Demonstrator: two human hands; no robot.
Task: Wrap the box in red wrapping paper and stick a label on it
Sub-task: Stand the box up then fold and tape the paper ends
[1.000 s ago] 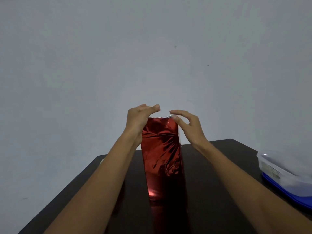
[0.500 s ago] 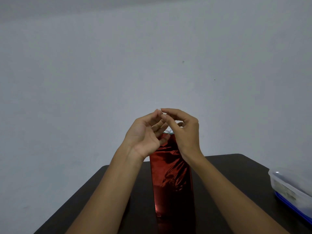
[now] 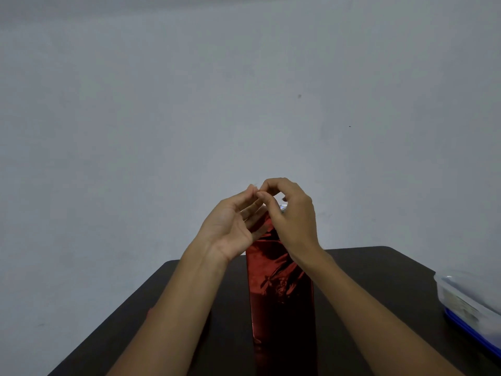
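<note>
Two hands raised above upright red-wrapped box (image 3: 282,289), left hand (image 3: 233,226) and right hand (image 3: 292,215) fingertips pressed together.

The wrapping paper (image 3: 280,278) is shiny crinkled red. The table (image 3: 379,270) is dark brown. The container (image 3: 471,299) has a blue base.

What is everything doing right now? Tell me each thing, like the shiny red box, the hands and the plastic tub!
Tall box in shiny red wrapping paper: upright on the table, paper crinkled, top hidden by the hands.
Left hand: palm up, fingertips meeting the right hand's above the box.
Right hand: fingers curled, pinching at something too small to tell.
Clear plastic tub with blue base: resting at the table's right edge, blurred.
Dark table: holding the box and tub.
</note>
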